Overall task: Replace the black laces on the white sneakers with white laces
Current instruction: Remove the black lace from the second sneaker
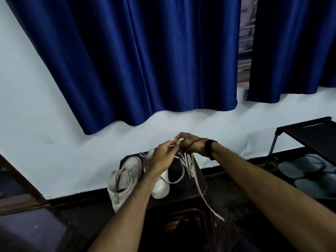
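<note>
Two white sneakers stand on a dark stool: the left sneaker and the right sneaker, partly hidden behind my left forearm. Both hands are raised above them. My left hand pinches the tip of a white lace. My right hand holds a bunch of white laces that hang down from it, one long strand trailing past the stool's edge. A thin black cord, possibly a black lace, loops over the back of my right hand.
A white wall with blue curtains rises behind the stool. At the right stands a black shoe rack with grey slippers beneath. The floor around is dark. A dark band sits on my right wrist.
</note>
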`<state>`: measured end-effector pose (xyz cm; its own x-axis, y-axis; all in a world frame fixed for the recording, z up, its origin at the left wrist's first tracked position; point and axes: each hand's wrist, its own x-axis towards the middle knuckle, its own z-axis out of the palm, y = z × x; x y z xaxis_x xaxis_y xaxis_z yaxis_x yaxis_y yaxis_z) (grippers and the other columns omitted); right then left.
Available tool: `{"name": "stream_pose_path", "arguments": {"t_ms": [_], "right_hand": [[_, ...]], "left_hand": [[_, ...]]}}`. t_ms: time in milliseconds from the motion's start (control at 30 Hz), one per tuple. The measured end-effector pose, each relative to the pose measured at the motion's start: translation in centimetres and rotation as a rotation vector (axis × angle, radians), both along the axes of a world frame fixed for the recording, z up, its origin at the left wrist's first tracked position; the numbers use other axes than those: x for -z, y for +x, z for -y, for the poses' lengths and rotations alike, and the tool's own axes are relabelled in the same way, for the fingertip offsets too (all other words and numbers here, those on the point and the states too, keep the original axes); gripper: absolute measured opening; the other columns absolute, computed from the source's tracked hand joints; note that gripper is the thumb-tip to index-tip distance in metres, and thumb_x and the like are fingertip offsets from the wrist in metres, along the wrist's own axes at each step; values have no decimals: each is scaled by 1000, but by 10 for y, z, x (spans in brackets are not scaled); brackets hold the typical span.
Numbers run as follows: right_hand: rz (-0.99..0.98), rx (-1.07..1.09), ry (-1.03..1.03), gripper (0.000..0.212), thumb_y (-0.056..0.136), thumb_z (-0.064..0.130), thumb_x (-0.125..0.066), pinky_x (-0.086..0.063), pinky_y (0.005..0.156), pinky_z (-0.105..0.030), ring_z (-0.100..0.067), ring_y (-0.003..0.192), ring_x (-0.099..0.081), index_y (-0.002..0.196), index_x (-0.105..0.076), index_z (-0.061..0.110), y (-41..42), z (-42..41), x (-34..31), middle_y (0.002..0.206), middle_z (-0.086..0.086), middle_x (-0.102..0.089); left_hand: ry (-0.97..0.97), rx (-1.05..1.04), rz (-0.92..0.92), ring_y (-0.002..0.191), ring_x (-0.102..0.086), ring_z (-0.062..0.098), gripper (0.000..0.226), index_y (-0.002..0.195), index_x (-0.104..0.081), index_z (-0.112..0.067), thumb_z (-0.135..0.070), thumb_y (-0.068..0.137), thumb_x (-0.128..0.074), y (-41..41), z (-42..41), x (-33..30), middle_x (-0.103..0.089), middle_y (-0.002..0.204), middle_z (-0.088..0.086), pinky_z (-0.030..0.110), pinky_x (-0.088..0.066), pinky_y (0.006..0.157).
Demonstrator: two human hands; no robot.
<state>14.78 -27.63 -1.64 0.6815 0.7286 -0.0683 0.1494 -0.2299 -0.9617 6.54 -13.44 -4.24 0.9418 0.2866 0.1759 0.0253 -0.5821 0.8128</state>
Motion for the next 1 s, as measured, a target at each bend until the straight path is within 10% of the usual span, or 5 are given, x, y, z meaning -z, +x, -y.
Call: {"name": "stream_pose_path", "arguments": {"t_ms": [367,633,767,900,1000], "right_hand": [[-131,49,-74,35,91,36,-62,-17,53,-25,-10,57,-22,107,-70,6,28,87,22,65,4,-32],[59,260,-66,21,97,9,-49,-30,57,-21,-9,61,-41,101,-69,16,33,115,25,82,-3,-59],[186,49,-97,24,97,0,-47,-39,61,-8,-8,80,-57,112,-65,7,7,68,-7,85,-4,-66],[269,-46,-43,31,94,-4,-48,-42,76,-38,-30,86,-59,106,-61,22,-8,15,-23,87,-3,-73],[365,25,-18,25,92,0,-55,-47,65,-29,-25,81,-66,96,-59,25,-14,-5,-29,82,2,-73]], "left_hand": [[-494,-631,184,62,-57,20,42,69,-64,-9,-35,99,-51,-18,-53,1,-61,62,1,28,-40,60],[-279,-883,20,97,-60,39,30,105,-64,-6,-29,90,-52,-32,-59,4,-69,105,20,36,-41,78],[-89,-713,81,85,-64,33,41,121,-41,-21,-34,89,-62,-32,-33,-3,-68,90,6,36,-48,71],[-130,-222,158,100,-64,14,45,131,-50,-29,-49,92,-59,-15,-9,-6,-64,115,-10,32,-49,92],[-209,-14,12,97,-65,11,35,120,-63,-25,-49,98,-50,-11,-9,-1,-67,103,-9,31,-48,88]]}}
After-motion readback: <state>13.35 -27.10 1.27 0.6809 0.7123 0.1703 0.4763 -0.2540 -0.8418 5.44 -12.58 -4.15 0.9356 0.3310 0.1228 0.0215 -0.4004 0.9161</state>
